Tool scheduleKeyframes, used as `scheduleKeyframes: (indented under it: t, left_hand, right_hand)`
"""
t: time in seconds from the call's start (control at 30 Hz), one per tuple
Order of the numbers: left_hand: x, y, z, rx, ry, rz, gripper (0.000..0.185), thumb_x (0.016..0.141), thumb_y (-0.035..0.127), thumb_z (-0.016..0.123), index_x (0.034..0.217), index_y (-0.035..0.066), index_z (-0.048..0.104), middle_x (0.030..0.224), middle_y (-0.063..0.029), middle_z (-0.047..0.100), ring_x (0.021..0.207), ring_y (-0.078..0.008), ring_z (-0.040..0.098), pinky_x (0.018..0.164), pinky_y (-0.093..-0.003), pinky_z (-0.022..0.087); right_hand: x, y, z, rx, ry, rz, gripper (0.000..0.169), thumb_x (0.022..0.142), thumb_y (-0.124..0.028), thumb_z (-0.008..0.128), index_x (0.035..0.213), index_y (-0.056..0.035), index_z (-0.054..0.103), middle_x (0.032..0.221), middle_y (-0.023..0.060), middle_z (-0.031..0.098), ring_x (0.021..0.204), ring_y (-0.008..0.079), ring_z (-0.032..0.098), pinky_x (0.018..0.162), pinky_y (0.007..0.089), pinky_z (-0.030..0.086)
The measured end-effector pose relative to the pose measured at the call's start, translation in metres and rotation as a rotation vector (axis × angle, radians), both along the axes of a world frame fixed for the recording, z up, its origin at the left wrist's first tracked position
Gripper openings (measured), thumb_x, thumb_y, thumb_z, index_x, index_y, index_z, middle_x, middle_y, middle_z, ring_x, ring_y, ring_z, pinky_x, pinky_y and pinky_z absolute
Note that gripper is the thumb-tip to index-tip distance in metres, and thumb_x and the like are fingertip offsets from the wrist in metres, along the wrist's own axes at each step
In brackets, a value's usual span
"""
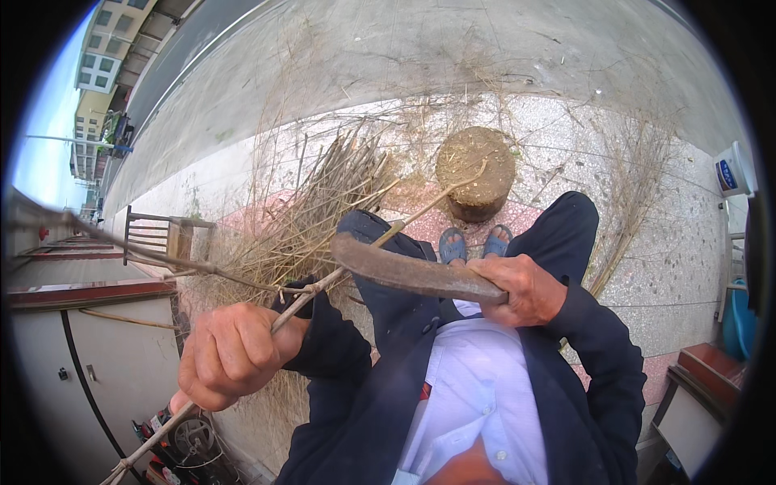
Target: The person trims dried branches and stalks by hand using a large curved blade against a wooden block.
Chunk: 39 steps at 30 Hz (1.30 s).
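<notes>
My left hand [236, 357] grips a long, thin, branching stick [418, 212] with a closed fist. From the fist it slants up to the right, its far tip over a round chopping block [476, 151]; whether it touches the top cannot be told. In my right hand [518, 290] is a billhook-like curved blade [412, 267], its handle hidden by the fingers. The blade crosses the stick above my left knee; contact between them is unclear. Wood chips and bits lie on the block, which stands just beyond my sandalled feet [453, 245].
A heap of cut sticks [327, 200] lies left of the block. Thin twigs [630, 224] spread over the speckled paving on the right. A wooden chair [148, 236] and a wheeled machine [191, 439] are at left. A white bucket [732, 170] stands at the right edge.
</notes>
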State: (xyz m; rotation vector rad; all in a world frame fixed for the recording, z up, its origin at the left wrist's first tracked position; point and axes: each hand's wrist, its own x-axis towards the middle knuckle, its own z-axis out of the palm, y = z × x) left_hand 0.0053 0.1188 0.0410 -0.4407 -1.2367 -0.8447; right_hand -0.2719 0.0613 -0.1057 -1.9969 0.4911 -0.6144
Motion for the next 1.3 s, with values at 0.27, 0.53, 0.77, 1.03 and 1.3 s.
scheduleKeyframes:
  t: [0.27,0.53,0.77,1.03,1.3]
  left_hand:
    - [0.005,-0.006,-0.003,-0.046,-0.023,-0.114,0.050,0.105,0.033,0.051,0.064,0.005,0.051,0.048,0.0027,0.039,0.037,-0.0051,0.030,0.037,-0.0245,0.014]
    - [0.003,-0.011,0.003,-0.048,-0.097,-0.127,0.052,0.105,0.037,0.048,0.064,0.005,0.052,0.049,0.0013,0.040,0.037,-0.0059,0.031,0.037,-0.0250,0.015]
    - [0.012,-0.014,-0.006,0.034,0.099,-0.154,0.040,0.102,0.026,0.056,0.066,0.007,0.055,0.049,0.0027,0.042,0.038,-0.0061,0.031,0.037,-0.0244,0.016]
    - [0.023,-0.024,-0.007,0.111,0.214,0.177,0.006,0.090,0.012,0.055,0.086,0.007,0.057,0.059,0.0059,0.037,0.046,-0.0049,0.027,0.046,-0.0238,0.020]
    - [0.025,-0.022,-0.006,0.170,0.245,0.444,0.012,0.093,0.018,0.057,0.090,0.007,0.053,0.061,0.0056,0.039,0.047,-0.0046,0.027,0.046,-0.0243,0.018]
  right_hand:
    - [-0.002,-0.005,-0.047,0.158,0.052,-0.159,0.044,0.073,0.001,0.066,0.116,-0.0023,0.064,0.082,0.0192,0.061,0.061,0.0341,0.060,0.059,0.0351,0.050]
    - [0.008,0.012,-0.004,-0.141,0.051,-0.068,0.055,0.071,-0.010,0.077,0.121,-0.0011,0.056,0.090,0.0194,0.066,0.084,0.0385,0.067,0.067,0.0452,0.051]
    - [-0.036,-0.055,-0.111,0.077,0.577,-0.404,0.030,0.078,-0.014,0.066,0.102,0.0035,0.062,0.079,0.0309,0.064,0.083,0.0480,0.065,0.076,0.0527,0.050]
    - [-0.043,-0.041,-0.143,0.221,0.428,-0.462,0.035,0.074,-0.015,0.062,0.103,0.0043,0.064,0.081,0.0332,0.063,0.083,0.0493,0.064,0.074,0.0515,0.050]
    - [-0.024,-0.033,-0.109,0.322,0.272,-0.374,0.039,0.076,-0.015,0.064,0.109,0.0052,0.062,0.074,0.0241,0.064,0.067,0.0350,0.066,0.066,0.0441,0.052]
